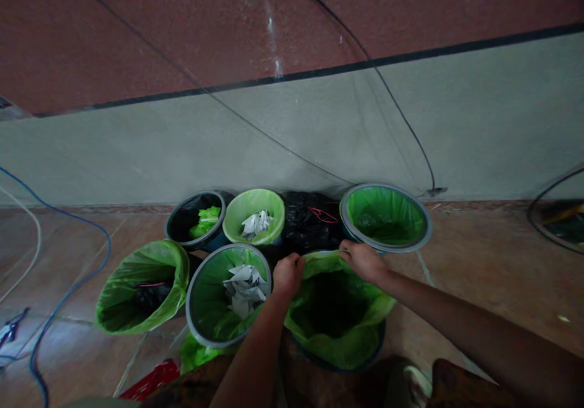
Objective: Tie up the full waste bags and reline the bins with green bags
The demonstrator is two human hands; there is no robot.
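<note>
A green bin liner point(337, 338) is draped over the rim of a dark bin point(371, 350) directly in front of me. At the far left part of its rim, my left hand point(288, 274) pinches the liner. My right hand point(364, 263) has its fingers closed on the liner's far right edge. Deep shadow hides the bottom of this bin. Left of it stands a grey-rimmed bin point(191, 320) with a green liner and crumpled paper point(245, 289) inside. Behind my right hand is another grey-rimmed bin point(427, 222), also lined in green.
Along the wall are a bin with a green bundle point(205, 221), a green-lined bin with paper point(257, 222), and a tied black bag point(310, 225). A green-lined bin point(176, 311) leans at left. A blue cable point(93, 279) crosses the floor; a red item point(152, 382) lies nearby.
</note>
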